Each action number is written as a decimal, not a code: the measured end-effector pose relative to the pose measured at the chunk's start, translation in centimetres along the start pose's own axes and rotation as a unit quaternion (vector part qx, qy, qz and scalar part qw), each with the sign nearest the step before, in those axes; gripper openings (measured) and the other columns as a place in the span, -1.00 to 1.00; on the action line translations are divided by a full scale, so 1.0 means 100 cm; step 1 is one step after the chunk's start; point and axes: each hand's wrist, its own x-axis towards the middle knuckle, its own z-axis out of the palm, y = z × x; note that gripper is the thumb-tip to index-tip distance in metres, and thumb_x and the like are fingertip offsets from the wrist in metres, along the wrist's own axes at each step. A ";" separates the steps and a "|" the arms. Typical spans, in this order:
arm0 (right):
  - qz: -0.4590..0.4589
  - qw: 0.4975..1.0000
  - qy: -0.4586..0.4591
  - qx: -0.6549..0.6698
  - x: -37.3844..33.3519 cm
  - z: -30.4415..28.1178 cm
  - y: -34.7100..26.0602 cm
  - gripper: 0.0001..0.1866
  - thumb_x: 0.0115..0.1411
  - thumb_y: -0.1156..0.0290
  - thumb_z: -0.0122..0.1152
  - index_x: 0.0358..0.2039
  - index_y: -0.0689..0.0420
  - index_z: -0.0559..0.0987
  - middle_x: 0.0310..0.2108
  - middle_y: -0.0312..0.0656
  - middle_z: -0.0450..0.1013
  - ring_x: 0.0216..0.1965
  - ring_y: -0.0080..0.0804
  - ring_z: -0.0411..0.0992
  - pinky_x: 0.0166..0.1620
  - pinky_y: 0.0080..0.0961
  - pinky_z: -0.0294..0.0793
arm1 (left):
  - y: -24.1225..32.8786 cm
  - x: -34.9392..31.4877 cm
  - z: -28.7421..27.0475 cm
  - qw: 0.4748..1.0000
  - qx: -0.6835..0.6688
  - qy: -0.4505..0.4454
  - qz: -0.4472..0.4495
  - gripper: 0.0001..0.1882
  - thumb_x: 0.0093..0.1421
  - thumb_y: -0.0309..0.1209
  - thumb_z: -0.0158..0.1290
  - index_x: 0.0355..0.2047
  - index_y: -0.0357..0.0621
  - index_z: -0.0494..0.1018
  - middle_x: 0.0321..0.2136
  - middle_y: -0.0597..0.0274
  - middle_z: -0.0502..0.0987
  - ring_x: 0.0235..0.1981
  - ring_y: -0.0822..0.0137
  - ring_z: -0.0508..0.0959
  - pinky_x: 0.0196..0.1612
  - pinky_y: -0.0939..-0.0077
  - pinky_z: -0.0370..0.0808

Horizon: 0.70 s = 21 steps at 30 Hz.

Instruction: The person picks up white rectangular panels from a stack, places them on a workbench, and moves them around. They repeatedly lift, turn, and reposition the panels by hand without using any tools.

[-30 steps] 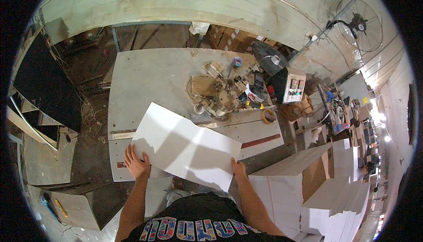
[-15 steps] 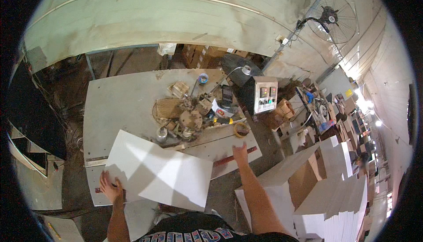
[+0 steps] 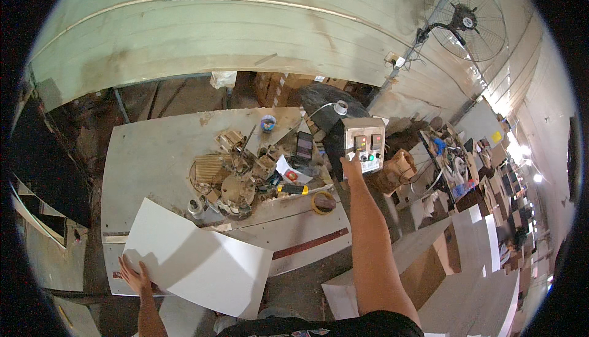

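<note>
A large white board (image 3: 202, 257) lies at an angle on the near left of the worktable, partly over its front edge. My left hand (image 3: 136, 275) rests at the board's left corner, fingers spread. Out to the right, my right hand (image 3: 351, 166) reaches up to the lower left of a metal control box (image 3: 348, 129), with a finger stretched against its front panel by the knobs and a green button. The fingertip's exact contact is hard to make out. Left of the box stands a dusty machine with a round plate (image 3: 238, 191).
On the worktable (image 3: 153, 147) are a tape roll (image 3: 323, 203), a yellow-and-black tool (image 3: 292, 189), a phone-like black object (image 3: 304, 145), a blue cup (image 3: 267, 123) and a small can (image 3: 196, 209). White board stacks (image 3: 472, 288) stand at right. A wall fan (image 3: 464, 18) hangs above.
My right hand has moved from above the table's front right edge up to the control box. My left hand stays at the board's corner. The whole view has shifted slightly.
</note>
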 end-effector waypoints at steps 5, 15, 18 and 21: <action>-0.044 0.993 0.029 -0.106 -0.009 0.002 -0.011 0.07 0.47 0.21 0.36 0.75 0.00 -0.12 0.41 0.16 0.32 0.30 0.04 0.49 0.32 0.18 0.49 | 0.015 -0.002 -0.013 0.999 -0.040 -0.011 -0.036 -0.09 0.42 0.15 0.14 0.64 0.05 0.18 0.63 -0.03 0.19 0.62 -0.19 0.17 0.65 -0.33 0.01; 0.076 0.988 -0.122 0.052 -0.008 -0.020 -0.005 -0.10 0.44 0.01 0.41 0.64 -0.08 0.20 0.52 0.06 0.33 0.47 0.26 0.33 0.36 0.42 0.35 | 0.020 0.004 -0.025 0.999 -0.018 0.013 -0.032 -0.15 0.40 0.04 0.17 0.58 -0.01 0.26 0.58 -0.02 0.27 0.59 -0.17 0.23 0.64 -0.31 0.04; -0.084 0.995 -0.048 -0.017 -0.065 0.043 0.028 -0.12 0.42 0.11 0.43 0.61 0.05 0.23 0.49 0.15 0.35 0.40 0.25 0.39 0.33 0.35 0.41 | 0.021 0.004 -0.028 0.998 -0.047 0.010 -0.046 -0.16 0.37 0.00 0.19 0.57 0.00 0.28 0.57 -0.01 0.29 0.59 -0.15 0.23 0.64 -0.29 0.05; -0.199 0.979 0.014 -0.031 -0.172 0.132 0.085 -0.14 0.39 0.21 0.45 0.57 0.18 0.27 0.46 0.23 0.37 0.33 0.24 0.45 0.31 0.27 0.47 | 0.021 0.005 -0.032 0.996 -0.044 -0.022 -0.073 -0.17 0.34 -0.02 0.22 0.55 0.00 0.30 0.57 0.00 0.29 0.59 -0.13 0.23 0.65 -0.25 0.04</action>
